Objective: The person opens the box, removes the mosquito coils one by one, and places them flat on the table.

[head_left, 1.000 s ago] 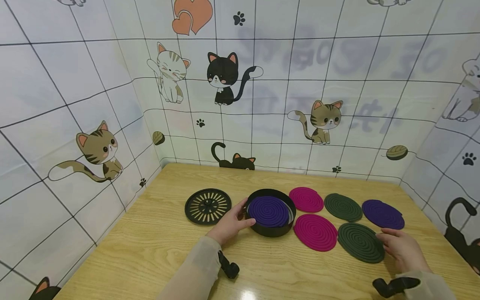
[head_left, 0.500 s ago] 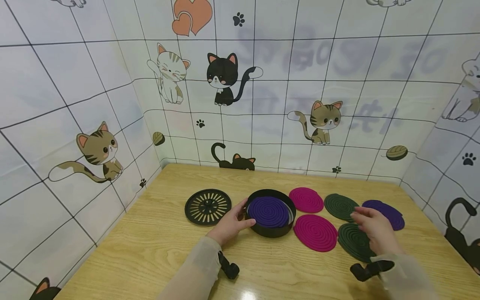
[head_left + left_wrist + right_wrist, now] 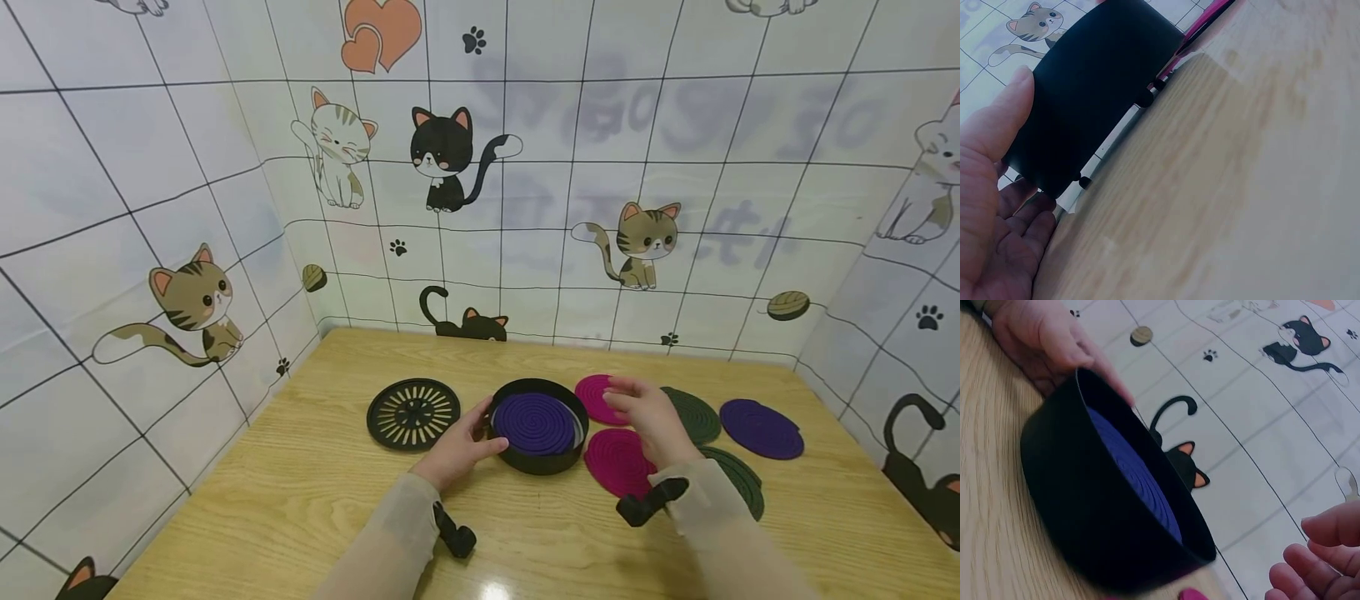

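A black round holder (image 3: pixel 543 465) stands on the table with a purple spiral-ridged coaster (image 3: pixel 534 423) lying inside it. My left hand (image 3: pixel 459 454) grips the holder's left side, thumb on the outer wall (image 3: pixel 1091 87) and fingers at its lower edge in the left wrist view. My right hand (image 3: pixel 654 418) hovers over the pink coasters, fingers loosely bent and holding nothing. It partly covers the back pink coaster (image 3: pixel 594 398) and the front pink coaster (image 3: pixel 617 462). In the right wrist view, its fingers (image 3: pixel 1307 572) are apart from the holder.
Left of the holder lies a black slotted disc (image 3: pixel 405 425). To the right lie a back green coaster (image 3: pixel 696 414), a front green coaster (image 3: pixel 742 483) partly behind my right sleeve, and another purple coaster (image 3: pixel 761 429). A cat-printed wall covering (image 3: pixel 540 192) rises behind the table.
My right hand has moved left from beside the front green coaster, across the green coasters, to above the pink ones. My left hand and the holder have stayed in place.
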A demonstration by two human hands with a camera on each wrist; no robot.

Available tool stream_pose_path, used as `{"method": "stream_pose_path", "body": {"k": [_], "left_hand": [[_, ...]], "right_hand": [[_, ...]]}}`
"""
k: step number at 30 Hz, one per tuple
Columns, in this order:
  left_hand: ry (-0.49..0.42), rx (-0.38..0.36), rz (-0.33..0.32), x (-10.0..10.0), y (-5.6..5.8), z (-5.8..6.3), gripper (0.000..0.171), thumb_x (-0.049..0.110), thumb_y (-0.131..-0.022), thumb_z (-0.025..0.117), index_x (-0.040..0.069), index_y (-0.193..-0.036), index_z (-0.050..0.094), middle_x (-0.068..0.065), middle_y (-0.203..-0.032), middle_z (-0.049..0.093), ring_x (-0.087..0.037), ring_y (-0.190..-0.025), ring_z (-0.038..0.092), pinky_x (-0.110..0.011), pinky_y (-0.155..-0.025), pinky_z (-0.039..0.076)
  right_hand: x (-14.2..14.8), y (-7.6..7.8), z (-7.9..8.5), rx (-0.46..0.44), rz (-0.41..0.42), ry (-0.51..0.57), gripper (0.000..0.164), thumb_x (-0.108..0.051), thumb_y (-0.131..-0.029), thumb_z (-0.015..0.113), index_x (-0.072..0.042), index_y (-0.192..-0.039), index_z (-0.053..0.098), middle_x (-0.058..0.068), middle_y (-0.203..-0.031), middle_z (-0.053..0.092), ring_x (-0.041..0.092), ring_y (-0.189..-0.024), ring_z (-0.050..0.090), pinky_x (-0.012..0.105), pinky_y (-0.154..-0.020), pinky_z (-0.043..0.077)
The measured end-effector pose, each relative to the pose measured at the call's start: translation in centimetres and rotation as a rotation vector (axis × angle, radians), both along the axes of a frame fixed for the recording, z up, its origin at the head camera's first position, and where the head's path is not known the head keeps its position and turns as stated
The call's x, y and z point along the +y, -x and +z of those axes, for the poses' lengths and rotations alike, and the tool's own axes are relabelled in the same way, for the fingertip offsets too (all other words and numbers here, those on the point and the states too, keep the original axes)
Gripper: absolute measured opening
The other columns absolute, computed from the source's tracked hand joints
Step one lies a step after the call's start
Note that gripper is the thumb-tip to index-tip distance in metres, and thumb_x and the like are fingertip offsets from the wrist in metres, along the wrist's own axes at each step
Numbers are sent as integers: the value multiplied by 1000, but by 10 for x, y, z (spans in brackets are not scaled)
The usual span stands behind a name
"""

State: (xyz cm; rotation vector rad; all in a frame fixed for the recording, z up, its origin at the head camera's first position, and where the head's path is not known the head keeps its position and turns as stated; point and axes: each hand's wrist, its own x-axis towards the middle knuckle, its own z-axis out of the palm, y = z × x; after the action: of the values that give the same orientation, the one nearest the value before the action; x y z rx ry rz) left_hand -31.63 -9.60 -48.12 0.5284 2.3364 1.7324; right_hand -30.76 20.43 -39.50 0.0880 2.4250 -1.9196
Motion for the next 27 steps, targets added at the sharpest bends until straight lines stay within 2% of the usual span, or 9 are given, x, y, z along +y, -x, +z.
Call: {"method": "stream_pose_path", "body": {"k": [6, 12, 21, 27], "left_hand": [[1, 8, -1, 0, -1, 1, 84, 33, -89, 70, 19, -155, 19, -13, -154, 30, -30, -140, 31, -45, -113, 27], [5, 0, 8, 0, -1, 1, 84, 33, -89, 70, 20, -155, 20, -12, -154, 29, -29, -140, 31, -44, -113, 26], [10, 4, 14, 1, 1, 0, 83, 32, -89, 70, 17, -155, 20, -15, -153, 32, -31, -138, 33, -46, -112, 27], [12, 6, 9, 0, 4, -4, 84, 33, -89, 70, 18, -155, 20, -14, -153, 31, -31, -139, 32, -45, -112, 27]], "right_hand": [[-30, 10, 0, 4, 19, 76, 47, -7, -97, 55, 7, -139, 41, 27, -137, 46, 37, -123, 48, 47, -104, 39], [-50, 18, -6, -11, 21, 131, 46, -5, -97, 55, 7, -138, 40, 27, -137, 45, 36, -123, 47, 47, -107, 36], [-68, 24, -13, -31, 24, 145, 49, -5, -96, 53, 7, -140, 36, 24, -139, 41, 37, -129, 38, 49, -111, 27], [-76, 26, -18, -38, -21, 132, 51, -6, -94, 57, 6, -140, 37, 24, -142, 39, 38, -131, 34, 51, -112, 24]]}}
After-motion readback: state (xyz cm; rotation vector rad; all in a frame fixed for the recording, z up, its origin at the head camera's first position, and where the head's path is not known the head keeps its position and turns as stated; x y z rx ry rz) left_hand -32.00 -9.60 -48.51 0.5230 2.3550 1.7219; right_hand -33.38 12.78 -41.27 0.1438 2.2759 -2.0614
